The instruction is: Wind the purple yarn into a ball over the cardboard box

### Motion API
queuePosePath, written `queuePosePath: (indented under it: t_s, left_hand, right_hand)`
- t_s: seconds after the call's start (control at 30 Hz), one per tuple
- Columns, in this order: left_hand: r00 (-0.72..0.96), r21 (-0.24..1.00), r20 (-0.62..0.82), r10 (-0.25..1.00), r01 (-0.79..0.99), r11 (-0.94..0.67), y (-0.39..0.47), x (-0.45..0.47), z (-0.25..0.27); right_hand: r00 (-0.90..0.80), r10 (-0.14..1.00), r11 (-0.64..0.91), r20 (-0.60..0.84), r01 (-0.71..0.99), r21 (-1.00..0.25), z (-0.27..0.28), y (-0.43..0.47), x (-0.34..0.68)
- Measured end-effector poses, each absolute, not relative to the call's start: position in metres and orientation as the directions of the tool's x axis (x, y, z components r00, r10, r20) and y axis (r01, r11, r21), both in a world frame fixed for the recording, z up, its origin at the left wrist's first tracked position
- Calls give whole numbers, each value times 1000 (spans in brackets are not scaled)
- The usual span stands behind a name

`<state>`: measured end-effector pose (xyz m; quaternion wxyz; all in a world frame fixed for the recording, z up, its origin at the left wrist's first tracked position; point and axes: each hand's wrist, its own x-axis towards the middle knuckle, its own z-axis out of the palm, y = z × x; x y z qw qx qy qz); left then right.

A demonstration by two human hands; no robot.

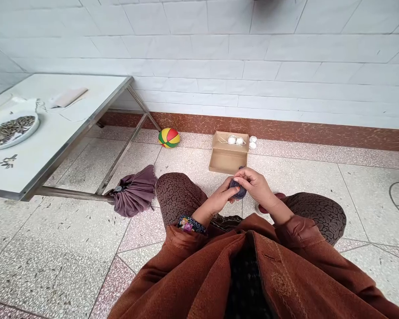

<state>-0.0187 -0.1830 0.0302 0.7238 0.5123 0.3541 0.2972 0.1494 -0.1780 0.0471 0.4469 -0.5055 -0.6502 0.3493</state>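
A dark grey-purple ball of yarn [238,190] is held in front of me between my knees. My left hand [222,195] is closed around it from the left, thumb across its front. From the right, my right hand [254,182] is closed in a pinch at the top of the ball; the strand between its fingertips is too fine to make out. Just beyond my hands lies an open cardboard box [226,161] on the floor. Two white balls of yarn [235,140] rest in its raised lid, and two small white round things [252,142] sit beside it.
A steel-framed table [76,128] stands on the left, bearing a white plate [36,126] of seeds and a pale folded item [69,96]. Beneath its edge lie a folded purple umbrella [136,190] and a colourful ball [169,138]. A tiled wall [199,71] closes the far side.
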Motion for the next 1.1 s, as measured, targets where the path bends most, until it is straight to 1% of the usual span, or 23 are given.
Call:
queuePosePath:
  t_s: [0.1,0.2,0.27,0.33,0.4,0.47,0.6,0.67,0.73,0.83,0.93,1.0,1.03,1.1]
  left_hand:
    - [558,969,-211,803,14,245,-182,-18,33]
    - [505,985,-171,846,95,143,-180,-18,37]
    - [501,990,-132,855,104,92,-179,-18,38]
    - [524,991,-130,842,100,91,-179,-18,39]
    - [547,984,-180,817,98,151,-181,-18,40]
    - [561,965,-245,791,67,252,-184,-18,41]
    - [557,867,-315,769,-160,471,-187,-17,44]
    - [527,797,-346,776,-272,540,-184,-18,45]
    - [481,730,-376,792,-372,574,-179,-20,45]
    - [408,648,-417,812,-493,580,-169,-25,41]
    - [312,650,-446,839,-531,543,-161,-29,35]
    - [250,716,-438,863,-483,503,-159,-31,30]
    - [220,766,-424,878,-429,478,-159,-32,28]
    - [190,873,-380,905,-250,418,-162,-32,26]
  right_hand:
    - [-89,970,244,227,367,-898,44,-179,149]
    - [-121,964,266,238,391,-881,42,-179,150]
    - [-145,954,299,262,430,-852,39,-175,153]
    - [-152,946,325,288,481,-814,36,-168,156]
    - [-134,945,323,298,522,-789,29,-160,160]
    - [-88,952,294,293,532,-794,19,-153,163]
    - [44,965,205,259,494,-845,-7,-153,160]
    - [77,969,166,235,497,-851,-19,-163,156]
    - [68,974,147,214,530,-835,-26,-176,151]
    - [-30,980,178,198,587,-790,-31,-193,147]
    - [-224,946,322,232,609,-725,-29,-204,144]
    - [-370,893,441,258,594,-673,-22,-207,143]
    - [-432,862,491,267,578,-652,-16,-207,142]
    - [-512,810,561,285,536,-631,-1,-207,142]
